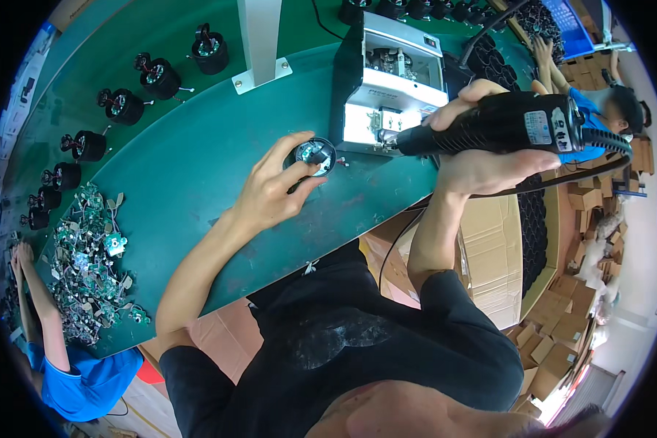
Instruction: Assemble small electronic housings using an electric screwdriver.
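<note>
A: Biggest first. Green surface (190,175), curved by the lens. What sits on it?

B: Grey-and-black benchtop machine (390,80) at the far edge, lit opening facing the person. White post (259,40) on a bolted base plate to its left.

A: Left side?

B: Heap of small green circuit boards (87,255); behind it, a row of black cylindrical motors (124,106) curving along the far edge.

A: Right hand?

B: Right hand (482,150) wrapped tight around a black electric screwdriver (500,124), held level, its tip at the machine's lit opening. Black cable (562,179) trails off the rear end.

A: Left hand?

B: Left hand (277,190) fingers curled over a small black round motor (312,155), gripping it on the surface just left of the machine's front.

A: Others?

B: A co-worker's arm in a blue sleeve (87,379) at lower left. Cardboard boxes (489,248) below the surface edge.
</note>
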Tool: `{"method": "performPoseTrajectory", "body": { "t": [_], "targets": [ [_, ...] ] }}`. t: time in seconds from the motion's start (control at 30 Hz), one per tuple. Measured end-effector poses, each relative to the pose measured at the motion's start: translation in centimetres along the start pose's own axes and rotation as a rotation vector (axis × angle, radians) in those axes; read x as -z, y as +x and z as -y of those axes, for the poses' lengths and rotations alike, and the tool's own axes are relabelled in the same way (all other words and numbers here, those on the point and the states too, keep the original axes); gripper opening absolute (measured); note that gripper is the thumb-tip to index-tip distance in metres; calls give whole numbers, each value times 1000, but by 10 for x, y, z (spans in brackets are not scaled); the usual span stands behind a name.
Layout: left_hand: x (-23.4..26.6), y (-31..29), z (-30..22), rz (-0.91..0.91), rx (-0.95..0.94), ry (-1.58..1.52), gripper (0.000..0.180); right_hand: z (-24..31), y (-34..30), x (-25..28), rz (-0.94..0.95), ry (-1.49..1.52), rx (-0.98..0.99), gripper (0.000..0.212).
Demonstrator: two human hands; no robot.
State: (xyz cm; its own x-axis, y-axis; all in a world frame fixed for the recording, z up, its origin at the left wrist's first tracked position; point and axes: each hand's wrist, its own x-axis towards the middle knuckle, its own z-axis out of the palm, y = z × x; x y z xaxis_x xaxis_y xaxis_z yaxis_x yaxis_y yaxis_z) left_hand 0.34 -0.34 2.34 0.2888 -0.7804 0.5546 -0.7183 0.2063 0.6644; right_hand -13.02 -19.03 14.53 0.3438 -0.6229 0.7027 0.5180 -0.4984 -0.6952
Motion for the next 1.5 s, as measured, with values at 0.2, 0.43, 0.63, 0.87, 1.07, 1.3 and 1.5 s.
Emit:
{"method": "performPoseTrajectory", "body": {
  "t": [0.2, 0.43, 0.63, 0.87, 1.07, 1.3, 1.5],
  "targets": [
    [-10, -7, 14, -66, 9, -133, 22, 12, -3, -5, -103, 73, 112, 75],
    [-12, -6, 15, -76, 10, -157, 21, -7, 8, 4, 6, 99, 247, 74],
    [-12, -6, 17, -73, 23, -155, 21, -4, 3, 16, -45, -3, 74, 78],
    [-14, -4, 15, -91, 9, -143, 21, 14, -9, -4, 46, 296, 92, 79],
    [-14, -3, 12, -49, 66, -208, 23, 3, -13, -22, 135, 377, 139, 77],
    [-11, -6, 12, -58, 79, -172, 23, -7, -24, -40, 102, 395, 47, 76],
    [-14, -6, 15, -87, 29, -149, 25, -17, -27, -60, 184, 413, 60, 83]
  ]
}}
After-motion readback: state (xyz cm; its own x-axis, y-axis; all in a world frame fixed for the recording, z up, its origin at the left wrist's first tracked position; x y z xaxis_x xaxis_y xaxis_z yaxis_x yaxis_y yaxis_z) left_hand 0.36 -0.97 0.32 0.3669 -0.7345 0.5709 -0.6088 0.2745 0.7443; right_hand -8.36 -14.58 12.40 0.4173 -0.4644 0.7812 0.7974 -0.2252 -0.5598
